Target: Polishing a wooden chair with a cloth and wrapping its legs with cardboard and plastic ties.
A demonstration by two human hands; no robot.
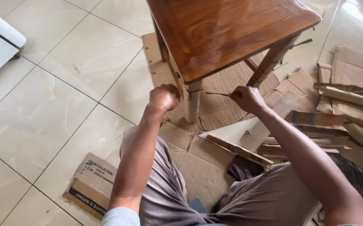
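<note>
String (pixel 215 93) taut between clenched left hand (pixel 164 98) and right hand (pixel 247 98), around table leg (pixel 192 104).

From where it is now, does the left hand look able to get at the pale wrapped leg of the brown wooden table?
Probably yes: the left hand is closed in a fist right beside the pale wrapped table leg, with nothing between them.

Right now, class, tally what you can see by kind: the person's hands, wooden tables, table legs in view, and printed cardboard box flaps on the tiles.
Hands: 2 (left hand, right hand)
Wooden table: 1
Table legs: 3 (pale wrapped leg, right leg, back leg)
Printed cardboard flap: 1
Total: 7
</note>
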